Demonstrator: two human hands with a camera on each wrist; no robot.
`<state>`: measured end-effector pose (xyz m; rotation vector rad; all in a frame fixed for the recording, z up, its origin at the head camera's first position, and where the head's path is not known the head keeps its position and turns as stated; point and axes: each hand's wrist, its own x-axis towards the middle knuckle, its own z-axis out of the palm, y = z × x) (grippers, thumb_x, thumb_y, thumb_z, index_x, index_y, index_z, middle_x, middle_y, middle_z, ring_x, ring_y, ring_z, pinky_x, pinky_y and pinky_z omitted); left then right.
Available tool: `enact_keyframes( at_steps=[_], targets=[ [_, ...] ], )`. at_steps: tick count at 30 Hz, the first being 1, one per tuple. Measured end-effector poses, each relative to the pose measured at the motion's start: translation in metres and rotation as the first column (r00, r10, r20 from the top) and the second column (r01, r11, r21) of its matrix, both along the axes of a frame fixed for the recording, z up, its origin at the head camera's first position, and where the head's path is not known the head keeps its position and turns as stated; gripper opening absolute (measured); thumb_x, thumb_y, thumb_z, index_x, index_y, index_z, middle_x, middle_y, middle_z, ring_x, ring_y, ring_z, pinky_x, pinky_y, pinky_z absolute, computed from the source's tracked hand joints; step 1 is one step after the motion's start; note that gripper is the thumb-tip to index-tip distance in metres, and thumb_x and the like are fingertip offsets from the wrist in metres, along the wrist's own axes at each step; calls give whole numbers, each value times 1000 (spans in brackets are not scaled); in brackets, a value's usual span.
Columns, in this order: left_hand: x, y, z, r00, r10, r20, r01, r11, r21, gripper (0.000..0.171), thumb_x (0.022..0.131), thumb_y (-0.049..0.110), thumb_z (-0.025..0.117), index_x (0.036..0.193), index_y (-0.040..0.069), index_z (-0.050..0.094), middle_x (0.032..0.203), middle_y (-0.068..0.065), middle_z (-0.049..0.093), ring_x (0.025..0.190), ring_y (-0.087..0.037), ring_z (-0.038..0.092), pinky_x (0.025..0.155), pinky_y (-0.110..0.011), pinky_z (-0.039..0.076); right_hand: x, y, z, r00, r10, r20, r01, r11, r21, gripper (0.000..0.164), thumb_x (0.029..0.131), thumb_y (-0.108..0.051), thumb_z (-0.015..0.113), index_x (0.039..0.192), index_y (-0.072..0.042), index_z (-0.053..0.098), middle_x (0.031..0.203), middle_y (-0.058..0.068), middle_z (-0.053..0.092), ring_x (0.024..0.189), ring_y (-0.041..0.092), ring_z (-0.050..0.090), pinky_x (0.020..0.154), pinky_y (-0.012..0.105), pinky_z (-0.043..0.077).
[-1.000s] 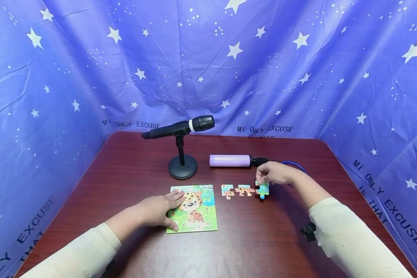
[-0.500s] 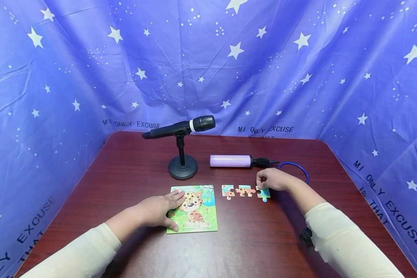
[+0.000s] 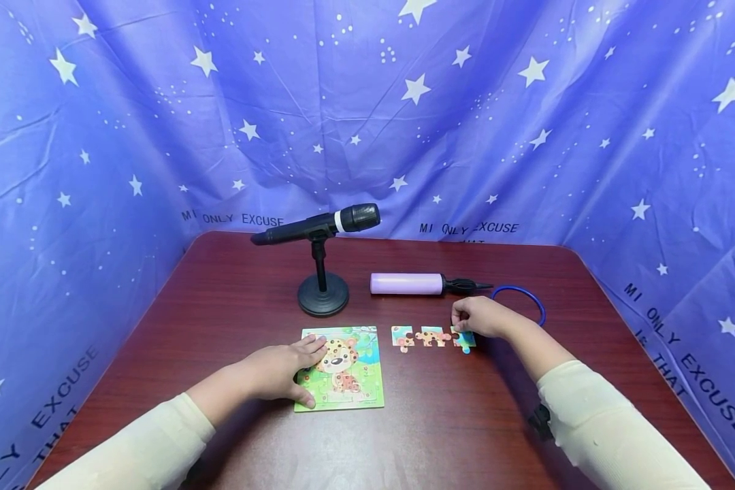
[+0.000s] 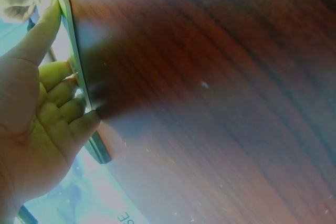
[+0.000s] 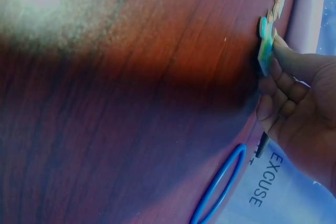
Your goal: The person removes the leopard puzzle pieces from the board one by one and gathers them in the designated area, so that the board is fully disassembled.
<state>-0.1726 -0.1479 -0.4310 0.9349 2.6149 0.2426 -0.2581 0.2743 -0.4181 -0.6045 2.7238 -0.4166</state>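
While left hand (image 3: 275, 371) rests on puzzle board (image 3: 370, 381) (thumb apart from fingers), right hand (image 3: 482, 316) pinches blue-green piece (image 3: 464, 339).

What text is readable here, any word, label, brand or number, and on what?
All on the blue, white-starred fabric backdrop:
"MI ONLY EXCUSE": back, left part
"MI ONLY EXCUSE": back, right part, creased; line below cut off
"EXCUSE", "THAT": left side; preceding word cut by frame edge
"MI ONLY EXCUSE", "IS THAT": right side
"EXCUSE": right wrist view
"SE": left wrist view
Too small to read: bottom-border print on the green-edged square cartoon-leopard puzzle board.
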Motion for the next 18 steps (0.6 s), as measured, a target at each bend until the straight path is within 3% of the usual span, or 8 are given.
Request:
enact_keyframes(
  at_steps=[6,11,14,18],
  targets=[
    [0,0,0,1000,-10,-3,10,1000,-3,96,77,58,74,152,12,37,162,-4,26,150,-26,21,116,-47,32,0,1,-1,1000,7,-17,-7,1000,10,12,90,-16,69,80,-16,61,74,-6,57,68,10,51,66,29,42],
    [1,0,1,1000,-10,-3,10,1000,-8,96,77,58,73,152,12,37,162,-4,25,150,-26,21,116,-47,32,1,-4,7,998,-24,-50,22,999,-38,11,92,-18,67,82,-17,63,77,-4,59,70,12,51,65,30,42],
    [1,0,2,1000,-7,-4,7,1000,-6,95,77,58,73,152,13,37,162,-4,26,150,-26,21,115,-47,32,4,-15,14,994,-32,-101,24,996,-84,8,93,-22,67,91,-15,64,89,0,63,80,16,56,72,35,46],
    [1,0,2,1000,-1,-1,1,1000,-2,96,77,58,74,152,13,37,162,-4,26,150,-26,22,115,-47,32,11,-41,21,989,-1,-148,-17,992,-122,26,94,-28,66,113,-10,65,111,6,66,100,21,61,89,43,49]
  ],
)
